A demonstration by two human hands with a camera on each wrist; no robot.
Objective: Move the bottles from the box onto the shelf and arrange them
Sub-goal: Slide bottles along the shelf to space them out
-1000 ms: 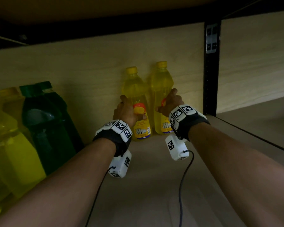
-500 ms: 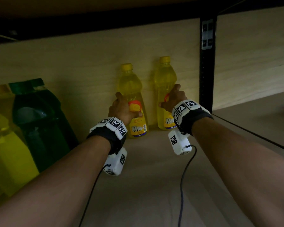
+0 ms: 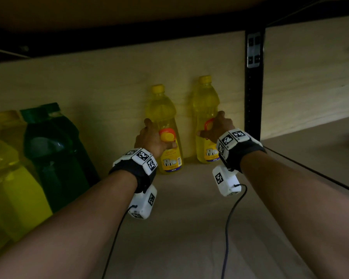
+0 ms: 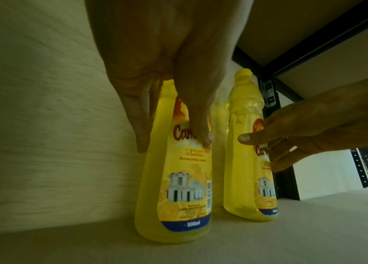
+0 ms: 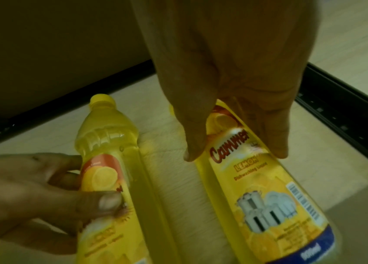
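Two yellow lemon dish-soap bottles stand upright on the shelf (image 3: 189,228) against its wooden back wall, a small gap between them. My left hand (image 3: 151,137) grips the left bottle (image 3: 163,109) at mid-height, thumb on the label and fingers round its left side, as the left wrist view shows on the left bottle (image 4: 178,178). My right hand (image 3: 216,127) grips the right bottle (image 3: 206,105) the same way, and the right wrist view shows that hand (image 5: 235,153) with thumb and fingers straddling the right bottle (image 5: 257,187). The box is out of view.
Dark green bottles (image 3: 54,158) and large yellow bottles (image 3: 12,178) crowd the shelf's left end. A black upright post (image 3: 252,97) stands just right of the right bottle. The shelf board above hangs low. Wrist-camera cables trail over the shelf front.
Both hands keep their hold. The two bottles have drawn slightly apart, the right one nearer the black post, and both now stand against the back wall.
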